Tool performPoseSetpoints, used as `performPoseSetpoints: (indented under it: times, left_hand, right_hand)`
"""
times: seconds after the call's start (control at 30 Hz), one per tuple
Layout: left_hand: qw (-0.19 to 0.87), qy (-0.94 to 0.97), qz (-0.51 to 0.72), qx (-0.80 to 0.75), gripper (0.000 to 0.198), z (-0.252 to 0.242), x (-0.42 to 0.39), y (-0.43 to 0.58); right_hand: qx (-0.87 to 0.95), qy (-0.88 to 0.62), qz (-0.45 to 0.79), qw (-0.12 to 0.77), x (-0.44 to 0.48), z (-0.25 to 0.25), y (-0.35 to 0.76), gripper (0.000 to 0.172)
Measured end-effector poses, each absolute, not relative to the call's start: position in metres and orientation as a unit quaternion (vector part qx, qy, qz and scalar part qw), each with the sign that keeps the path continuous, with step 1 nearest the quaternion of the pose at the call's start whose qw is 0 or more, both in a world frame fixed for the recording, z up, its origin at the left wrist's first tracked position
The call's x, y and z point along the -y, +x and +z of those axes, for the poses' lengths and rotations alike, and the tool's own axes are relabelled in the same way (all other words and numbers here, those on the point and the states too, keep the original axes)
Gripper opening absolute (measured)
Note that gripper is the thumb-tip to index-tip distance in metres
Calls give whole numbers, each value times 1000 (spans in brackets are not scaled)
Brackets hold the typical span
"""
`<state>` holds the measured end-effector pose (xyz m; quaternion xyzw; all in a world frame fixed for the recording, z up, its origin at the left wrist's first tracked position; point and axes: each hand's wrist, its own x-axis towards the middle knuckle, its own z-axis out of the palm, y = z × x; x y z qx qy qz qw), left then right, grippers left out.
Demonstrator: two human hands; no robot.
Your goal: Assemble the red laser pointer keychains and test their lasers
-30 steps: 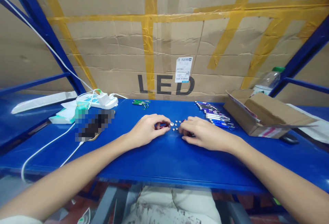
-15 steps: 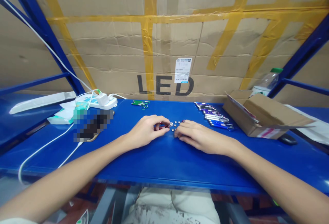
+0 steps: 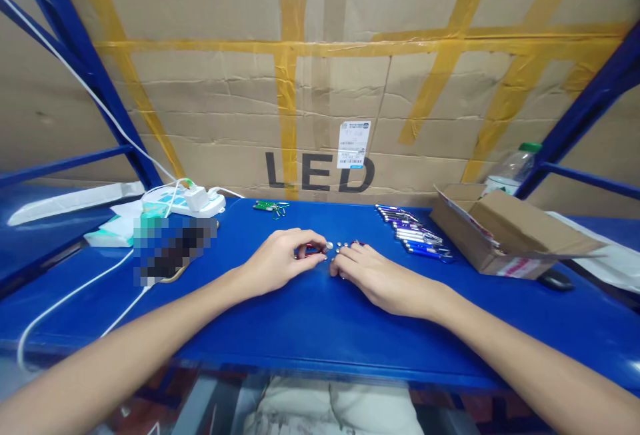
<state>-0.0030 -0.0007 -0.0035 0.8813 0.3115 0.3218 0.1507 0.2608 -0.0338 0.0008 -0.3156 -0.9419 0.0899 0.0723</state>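
Note:
My left hand (image 3: 277, 262) is closed around a small red metal tube (image 3: 314, 248), with its round silver end showing between thumb and fingers. Just right of that end, several small silver button cells (image 3: 339, 244) lie on the blue tabletop (image 3: 300, 328). My right hand (image 3: 370, 274) is lowered beside them, its fingers bent and pressed together at the table. Whatever its fingertips pinch, if anything, is hidden. A bit of another red piece (image 3: 358, 242) shows just beyond the right fingers.
Purple, silver and blue tubes with clips (image 3: 415, 232) lie in a row at right, beside an open cardboard box (image 3: 480, 235). Green ones (image 3: 273, 206) lie at the back. On the left are a phone (image 3: 183, 248), a power strip (image 3: 213, 205) and white cables.
My right hand has moved slightly left and nearer to me, over where a button cell lay. My left hand keeps hold of the red tube. The whole view has shifted slightly.

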Motion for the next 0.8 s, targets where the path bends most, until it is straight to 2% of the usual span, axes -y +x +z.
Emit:
performPoseSetpoints:
  times: [0.57,0.67,0.73,0.8]
  left_hand:
    - [167,881,320,-307,18,-4,1,-3]
    - [176,880,318,-307,18,-4,1,-2]
    - [185,878,317,-307,18,-4,1,-2]
    - [195,876,317,-308,19,-3,2,-1]
  right_hand:
    - [929,-350,71,100,36,-4,252,26]
    - [924,-352,85,126,35,0,256,18]
    - [924,-344,99,136,33,3,261,4]
    - [929,-323,122,130,32,5,265,5]
